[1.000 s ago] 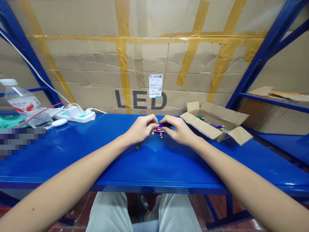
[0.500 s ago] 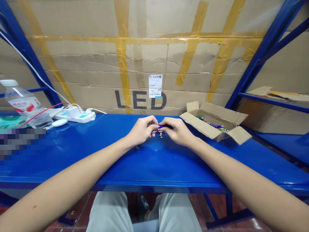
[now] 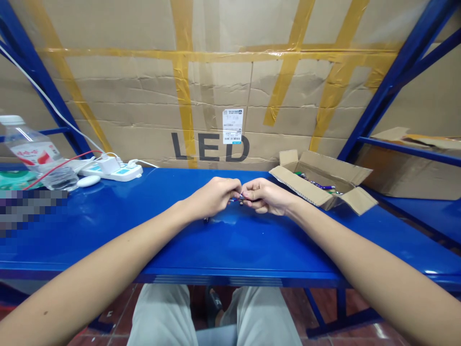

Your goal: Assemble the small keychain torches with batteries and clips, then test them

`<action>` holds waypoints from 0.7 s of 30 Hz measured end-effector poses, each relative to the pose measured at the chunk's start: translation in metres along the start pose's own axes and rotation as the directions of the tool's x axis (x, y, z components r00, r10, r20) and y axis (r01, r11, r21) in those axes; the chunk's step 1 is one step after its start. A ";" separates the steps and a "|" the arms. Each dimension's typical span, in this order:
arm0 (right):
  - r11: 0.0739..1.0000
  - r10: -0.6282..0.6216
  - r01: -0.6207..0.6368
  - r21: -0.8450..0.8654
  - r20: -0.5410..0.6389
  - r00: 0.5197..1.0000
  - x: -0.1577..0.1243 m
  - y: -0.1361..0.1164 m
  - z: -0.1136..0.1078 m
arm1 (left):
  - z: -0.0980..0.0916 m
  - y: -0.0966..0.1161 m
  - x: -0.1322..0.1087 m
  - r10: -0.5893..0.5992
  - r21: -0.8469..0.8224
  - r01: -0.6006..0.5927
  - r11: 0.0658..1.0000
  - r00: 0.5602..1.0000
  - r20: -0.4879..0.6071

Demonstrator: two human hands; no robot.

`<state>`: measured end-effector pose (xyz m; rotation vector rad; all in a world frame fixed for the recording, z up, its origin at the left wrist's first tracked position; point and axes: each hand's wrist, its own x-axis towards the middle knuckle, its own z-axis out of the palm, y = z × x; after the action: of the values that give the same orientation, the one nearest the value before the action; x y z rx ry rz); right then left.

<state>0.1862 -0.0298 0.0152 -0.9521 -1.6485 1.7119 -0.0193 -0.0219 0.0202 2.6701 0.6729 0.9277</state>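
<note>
My left hand [image 3: 218,197] and my right hand [image 3: 264,196] meet low over the middle of the blue table. Both are closed, thumbs and fingertips pinching close together. Between them shows a slim, shiny, pen-like tube [image 3: 235,199], mostly covered by the fingers. A small silvery end peeks out at the right fingertips; its exact form is too small to tell. Under the hands lie a few little round metallic pieces [image 3: 241,202], partly hidden. Near my left wrist a small dark object [image 3: 206,219] rests on the table.
An open cardboard box [image 3: 309,185] with several slim coloured tubes [image 3: 326,187] stands at the right. Leftward are a plastic bottle [image 3: 38,156], a white power strip [image 3: 117,171] with cables and a white oval object [image 3: 88,181]. A large carton [image 3: 144,105] stands behind the table [image 3: 230,254].
The right hand has turned, its fingers now curled in a pinch facing the left. The purple tube that showed between the hands is now mostly covered.
</note>
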 end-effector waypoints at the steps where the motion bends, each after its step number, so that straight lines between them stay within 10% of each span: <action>1: 1.000 -0.011 0.011 0.009 -0.006 1.000 0.000 0.000 0.001 | -0.001 -0.001 0.000 0.005 0.008 -0.005 1.000 1.000 -0.002; 9: 0.865 -0.407 0.301 -0.401 -0.209 0.889 0.001 0.003 0.013 | -0.001 -0.001 0.002 -0.238 -0.298 0.204 0.932 0.968 -0.081; 16: 0.212 -0.824 0.467 -0.859 0.099 0.557 0.003 0.009 0.002 | 0.002 0.001 0.004 -0.360 -0.466 0.294 0.834 0.931 -0.057; 21: 0.124 -0.822 0.460 -0.879 0.169 0.544 0.001 0.011 0.003 | 0.004 0.001 0.003 -0.253 -0.320 0.192 0.928 0.954 -0.162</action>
<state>0.1842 -0.0311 0.0042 -0.6138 -2.1703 -0.0758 -0.0145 -0.0221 0.0190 2.2010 0.7883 1.1417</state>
